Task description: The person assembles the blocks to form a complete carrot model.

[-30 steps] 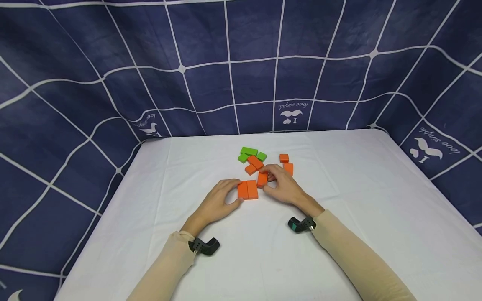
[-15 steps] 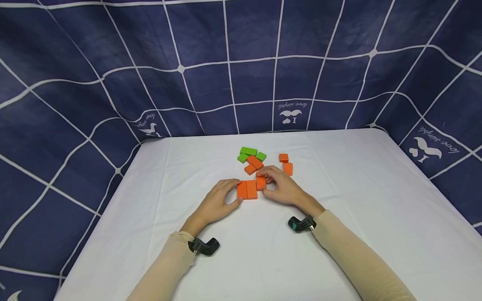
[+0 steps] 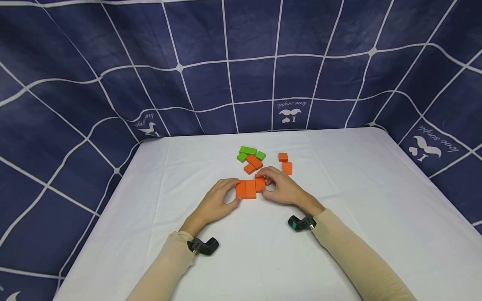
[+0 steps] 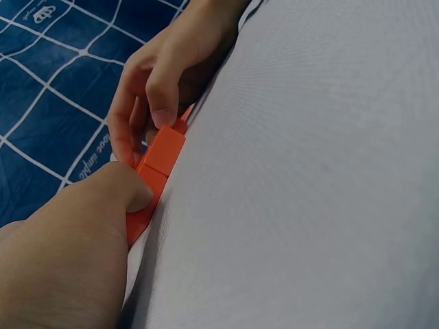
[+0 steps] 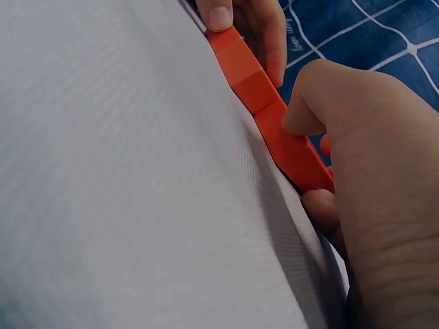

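Two flat orange blocks stand side by side on the white tabletop: the left block (image 3: 241, 190) and the middle block (image 3: 251, 190). My left hand (image 3: 215, 202) holds the left one, fingers at its far edge and thumb at its near edge. A third orange block (image 3: 260, 185) is pinched by my right hand (image 3: 283, 187). It sits against the middle block's right side, its near edge a little farther back. In the right wrist view the thumb lies on this orange block (image 5: 285, 140); the curled fingers are partly hidden there.
Behind the hands lie two orange blocks (image 3: 254, 161), touching a cluster of green blocks (image 3: 248, 150). Farther right sit a small orange block (image 3: 283, 157) and a larger orange block (image 3: 287, 168). A dark blue checked curtain (image 3: 252, 79) rises behind the white table (image 3: 241, 259).
My right hand has slid the third orange block left and slightly nearer, closing the gap to the middle block. The left hand has stayed at its block.
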A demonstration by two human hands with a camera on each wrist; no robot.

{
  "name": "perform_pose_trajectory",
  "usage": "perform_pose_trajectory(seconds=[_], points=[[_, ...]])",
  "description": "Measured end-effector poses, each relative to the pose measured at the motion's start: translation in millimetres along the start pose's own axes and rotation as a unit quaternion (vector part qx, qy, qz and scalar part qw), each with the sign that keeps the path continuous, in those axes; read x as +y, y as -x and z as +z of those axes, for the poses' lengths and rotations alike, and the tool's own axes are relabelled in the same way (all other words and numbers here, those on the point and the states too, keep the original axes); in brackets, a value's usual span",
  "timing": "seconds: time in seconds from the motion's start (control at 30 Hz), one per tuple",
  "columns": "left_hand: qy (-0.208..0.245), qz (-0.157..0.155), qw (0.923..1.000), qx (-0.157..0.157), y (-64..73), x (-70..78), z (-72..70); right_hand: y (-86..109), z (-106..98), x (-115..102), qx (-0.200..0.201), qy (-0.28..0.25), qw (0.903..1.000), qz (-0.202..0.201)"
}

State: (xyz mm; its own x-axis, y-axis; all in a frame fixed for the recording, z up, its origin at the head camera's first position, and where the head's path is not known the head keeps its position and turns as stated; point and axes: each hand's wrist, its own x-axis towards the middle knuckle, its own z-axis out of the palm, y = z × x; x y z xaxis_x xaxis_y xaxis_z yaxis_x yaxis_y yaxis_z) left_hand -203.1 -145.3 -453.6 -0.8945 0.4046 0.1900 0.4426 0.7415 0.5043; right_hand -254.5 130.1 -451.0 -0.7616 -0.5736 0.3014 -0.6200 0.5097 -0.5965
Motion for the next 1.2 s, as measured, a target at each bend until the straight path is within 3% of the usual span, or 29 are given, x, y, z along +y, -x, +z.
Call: perform_pose_trajectory(seconds=[1.2], points=[[0.003, -0.003, 1.0000, -0.001, -1.9, 0.2, 0.1, -2.7, 1.2, 0.5, -0.017, -0.005, 0.9998, 0.004]])
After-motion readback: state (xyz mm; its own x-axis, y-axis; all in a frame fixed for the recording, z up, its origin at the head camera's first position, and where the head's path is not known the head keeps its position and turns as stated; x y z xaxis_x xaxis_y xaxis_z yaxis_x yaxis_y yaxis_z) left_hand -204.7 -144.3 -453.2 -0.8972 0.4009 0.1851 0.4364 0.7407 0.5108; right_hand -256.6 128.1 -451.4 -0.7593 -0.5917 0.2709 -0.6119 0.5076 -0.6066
